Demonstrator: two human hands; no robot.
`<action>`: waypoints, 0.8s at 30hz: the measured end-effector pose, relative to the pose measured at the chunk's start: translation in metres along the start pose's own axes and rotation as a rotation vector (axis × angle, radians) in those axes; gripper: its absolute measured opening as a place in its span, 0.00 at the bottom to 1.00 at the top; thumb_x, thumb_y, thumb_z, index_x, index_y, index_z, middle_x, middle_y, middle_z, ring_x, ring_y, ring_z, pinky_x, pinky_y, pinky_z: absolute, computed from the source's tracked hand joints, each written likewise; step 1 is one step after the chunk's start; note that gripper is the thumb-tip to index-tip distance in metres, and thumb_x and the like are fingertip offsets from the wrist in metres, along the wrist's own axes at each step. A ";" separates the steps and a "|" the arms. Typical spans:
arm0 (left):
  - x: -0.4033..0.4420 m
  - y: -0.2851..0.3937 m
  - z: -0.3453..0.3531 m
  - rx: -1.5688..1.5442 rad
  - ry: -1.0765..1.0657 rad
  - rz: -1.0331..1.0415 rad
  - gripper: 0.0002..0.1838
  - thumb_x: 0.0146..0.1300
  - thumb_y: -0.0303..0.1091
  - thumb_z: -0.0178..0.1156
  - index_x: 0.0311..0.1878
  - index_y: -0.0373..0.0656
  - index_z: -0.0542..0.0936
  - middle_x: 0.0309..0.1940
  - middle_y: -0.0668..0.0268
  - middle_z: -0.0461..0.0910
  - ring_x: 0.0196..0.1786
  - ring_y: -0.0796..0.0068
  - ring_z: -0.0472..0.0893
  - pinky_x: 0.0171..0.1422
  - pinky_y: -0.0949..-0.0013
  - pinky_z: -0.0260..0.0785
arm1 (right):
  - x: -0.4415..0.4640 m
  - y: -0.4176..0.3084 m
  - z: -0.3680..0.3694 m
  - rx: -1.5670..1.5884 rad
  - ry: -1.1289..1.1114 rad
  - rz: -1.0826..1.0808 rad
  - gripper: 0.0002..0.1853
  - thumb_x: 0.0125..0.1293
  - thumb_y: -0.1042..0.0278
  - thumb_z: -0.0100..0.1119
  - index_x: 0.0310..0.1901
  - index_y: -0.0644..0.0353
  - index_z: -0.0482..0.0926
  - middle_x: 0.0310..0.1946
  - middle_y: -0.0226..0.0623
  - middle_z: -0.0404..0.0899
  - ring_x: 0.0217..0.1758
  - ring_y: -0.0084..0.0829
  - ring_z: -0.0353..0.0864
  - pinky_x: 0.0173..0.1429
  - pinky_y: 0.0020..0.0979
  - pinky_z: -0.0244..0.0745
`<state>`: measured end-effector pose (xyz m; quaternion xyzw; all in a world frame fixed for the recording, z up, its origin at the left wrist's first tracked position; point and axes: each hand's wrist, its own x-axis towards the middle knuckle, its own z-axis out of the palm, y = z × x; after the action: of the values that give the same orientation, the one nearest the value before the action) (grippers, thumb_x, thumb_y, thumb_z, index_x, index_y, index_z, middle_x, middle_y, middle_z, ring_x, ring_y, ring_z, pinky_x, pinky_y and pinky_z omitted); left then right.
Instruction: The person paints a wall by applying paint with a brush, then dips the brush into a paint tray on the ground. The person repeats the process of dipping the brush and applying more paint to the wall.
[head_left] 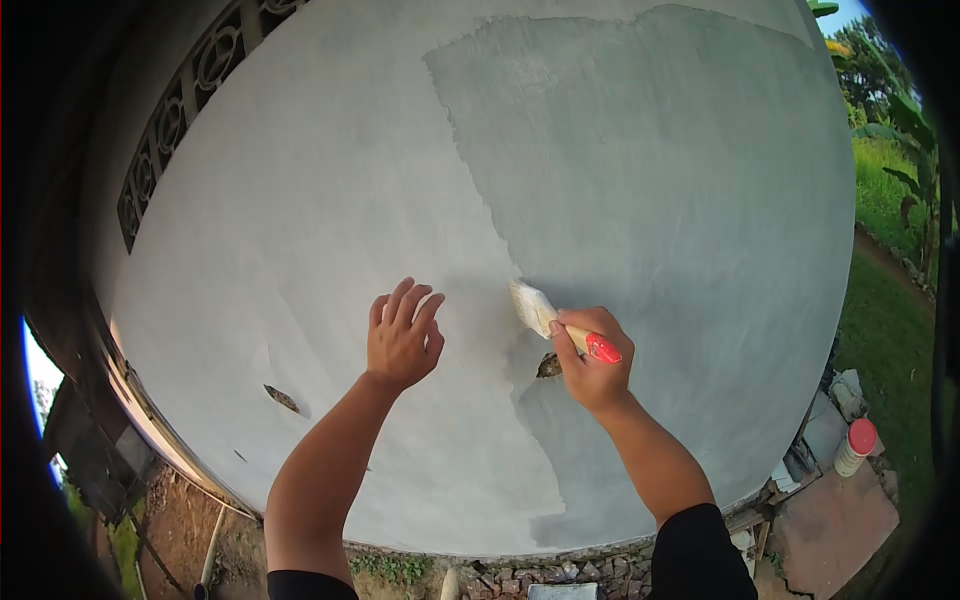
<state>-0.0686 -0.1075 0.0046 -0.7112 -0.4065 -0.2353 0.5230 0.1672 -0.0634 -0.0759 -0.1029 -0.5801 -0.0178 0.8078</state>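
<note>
My right hand (pixel 597 360) is closed around the handle of a paintbrush (pixel 575 333), whose tip is red. The brush's pale, paint-covered bristles are at the wall (pixel 330 200), by the ragged border between two tones. On the right lies a darker, wet-looking grey patch (pixel 640 180); the left part is lighter. My left hand (pixel 402 335) is raised in front of the lighter part, fingers apart and slightly bent, holding nothing. Whether it touches the wall I cannot tell. Just beside my right hand is a dark chipped hole (pixel 549 366) in the wall, partly hidden by it.
Another chipped hole (pixel 281 398) marks the wall at lower left. Decorative vent blocks (pixel 170 120) run along the upper left. A container with a red lid (pixel 857 447) stands on slabs at lower right. Stones (pixel 560 575) line the wall's foot, near a pale tray (pixel 562 592).
</note>
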 end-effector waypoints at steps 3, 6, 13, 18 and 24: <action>0.016 -0.008 0.005 0.071 0.060 0.033 0.22 0.52 0.28 0.57 0.54 0.49 0.73 0.53 0.66 0.70 0.63 0.61 0.66 0.62 0.55 0.57 | 0.004 -0.007 0.003 0.061 -0.044 0.006 0.08 0.55 0.79 0.63 0.36 0.59 0.76 0.29 0.36 0.79 0.27 0.30 0.78 0.26 0.26 0.73; 0.028 -0.016 0.015 0.109 0.148 -0.051 0.22 0.53 0.30 0.57 0.55 0.50 0.73 0.57 0.67 0.66 0.66 0.62 0.62 0.65 0.53 0.52 | -0.003 0.000 0.000 0.030 -0.107 0.040 0.09 0.55 0.79 0.64 0.36 0.59 0.76 0.29 0.36 0.79 0.28 0.30 0.79 0.27 0.27 0.74; 0.022 -0.032 0.059 0.153 0.249 -0.145 0.23 0.57 0.38 0.52 0.59 0.55 0.72 0.65 0.69 0.62 0.72 0.64 0.54 0.69 0.54 0.45 | -0.009 -0.018 -0.007 -0.083 -0.082 0.002 0.09 0.55 0.79 0.64 0.37 0.60 0.76 0.31 0.37 0.80 0.29 0.30 0.80 0.32 0.27 0.75; 0.014 -0.036 0.063 0.075 0.281 -0.104 0.26 0.54 0.37 0.51 0.60 0.54 0.72 0.65 0.67 0.64 0.72 0.63 0.56 0.69 0.54 0.45 | -0.025 -0.008 -0.009 -0.241 -0.091 -0.026 0.09 0.56 0.79 0.64 0.38 0.62 0.76 0.32 0.38 0.80 0.31 0.29 0.80 0.34 0.26 0.74; 0.015 -0.032 0.063 0.083 0.298 -0.107 0.27 0.53 0.35 0.51 0.61 0.53 0.72 0.65 0.66 0.65 0.72 0.64 0.57 0.70 0.54 0.46 | -0.040 -0.007 0.003 0.040 0.012 0.247 0.07 0.57 0.80 0.63 0.37 0.63 0.76 0.33 0.40 0.80 0.34 0.29 0.80 0.38 0.27 0.75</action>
<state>-0.0925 -0.0398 0.0125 -0.6236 -0.3713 -0.3487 0.5930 0.1505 -0.0731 -0.1120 -0.1572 -0.5583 0.0928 0.8093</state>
